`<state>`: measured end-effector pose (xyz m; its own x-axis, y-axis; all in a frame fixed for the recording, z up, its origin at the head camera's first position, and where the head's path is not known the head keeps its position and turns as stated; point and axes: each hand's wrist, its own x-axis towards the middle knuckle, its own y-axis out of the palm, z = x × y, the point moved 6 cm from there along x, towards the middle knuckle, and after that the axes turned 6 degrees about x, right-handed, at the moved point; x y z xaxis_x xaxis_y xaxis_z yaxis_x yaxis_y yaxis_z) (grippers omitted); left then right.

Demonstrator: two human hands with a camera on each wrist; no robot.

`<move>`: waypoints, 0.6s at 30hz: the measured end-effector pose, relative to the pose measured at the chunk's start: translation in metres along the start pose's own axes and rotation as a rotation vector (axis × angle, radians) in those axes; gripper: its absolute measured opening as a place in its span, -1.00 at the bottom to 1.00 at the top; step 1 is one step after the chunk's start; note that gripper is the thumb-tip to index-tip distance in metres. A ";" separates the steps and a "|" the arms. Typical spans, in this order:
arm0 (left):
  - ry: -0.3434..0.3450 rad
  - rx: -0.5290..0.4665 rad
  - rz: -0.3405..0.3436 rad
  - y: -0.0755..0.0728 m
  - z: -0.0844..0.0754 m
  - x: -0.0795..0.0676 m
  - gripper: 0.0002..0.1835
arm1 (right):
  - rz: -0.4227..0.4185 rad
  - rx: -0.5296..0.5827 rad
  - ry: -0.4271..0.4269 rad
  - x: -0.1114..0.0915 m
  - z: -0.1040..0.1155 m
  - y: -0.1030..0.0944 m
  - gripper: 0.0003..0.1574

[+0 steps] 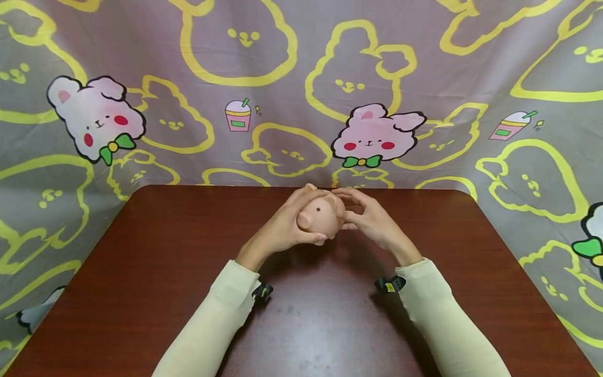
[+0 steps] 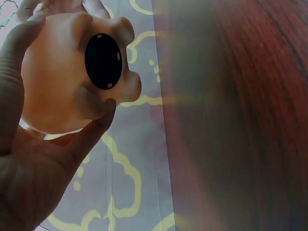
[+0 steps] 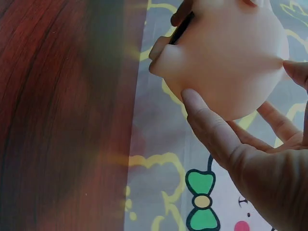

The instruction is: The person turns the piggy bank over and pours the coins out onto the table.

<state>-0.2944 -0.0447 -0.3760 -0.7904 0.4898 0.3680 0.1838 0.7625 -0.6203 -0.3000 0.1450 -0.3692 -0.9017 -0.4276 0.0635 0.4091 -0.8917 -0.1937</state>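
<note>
A pink piggy bank (image 1: pixel 325 215) is held up over the far part of the table, its snout turned to the left. My left hand (image 1: pixel 284 222) grips it round the head end, thumb underneath near a foot. On the belly, between the stubby feet, a black oval plug (image 2: pixel 103 61) faces the left wrist camera. My right hand (image 1: pixel 374 220) holds the rear end, with the thumb (image 3: pixel 196 102) on the side and a fingertip at the back. Only an edge of the plug shows in the right wrist view.
The dark red-brown table (image 1: pixel 155 272) has rounded far corners. Behind it and at both sides hangs a grey curtain (image 1: pixel 282 57) with yellow outlines and pink cartoon animals. A small black wrist device (image 1: pixel 390 285) sits at each sleeve cuff.
</note>
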 end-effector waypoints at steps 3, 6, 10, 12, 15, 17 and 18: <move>-0.030 0.000 -0.020 -0.002 0.000 0.002 -0.03 | -0.017 -0.120 -0.056 -0.001 0.005 0.001 -0.27; -0.054 -0.006 -0.058 -0.006 0.000 0.000 -0.05 | -0.046 -0.267 -0.113 -0.001 0.010 0.005 -0.18; -0.088 -0.009 -0.088 -0.010 0.000 -0.001 -0.06 | -0.071 -0.344 -0.188 -0.004 0.015 0.014 -0.03; -0.109 -0.012 -0.093 -0.012 0.000 -0.002 -0.06 | -0.086 -0.361 -0.240 -0.005 0.019 0.019 0.04; -0.139 -0.012 -0.094 -0.014 0.000 -0.003 -0.06 | -0.080 -0.372 -0.320 -0.008 0.023 0.026 0.11; -0.158 -0.011 -0.094 -0.015 -0.001 -0.004 -0.06 | -0.070 -0.416 -0.364 -0.009 0.025 0.031 0.14; -0.167 -0.012 -0.094 -0.015 -0.002 -0.004 -0.07 | -0.061 -0.437 -0.382 -0.010 0.025 0.034 0.14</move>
<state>-0.2930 -0.0575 -0.3669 -0.8902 0.3402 0.3030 0.1109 0.8070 -0.5801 -0.2739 0.1154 -0.3519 -0.7743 -0.4729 0.4205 0.1894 -0.8071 -0.5592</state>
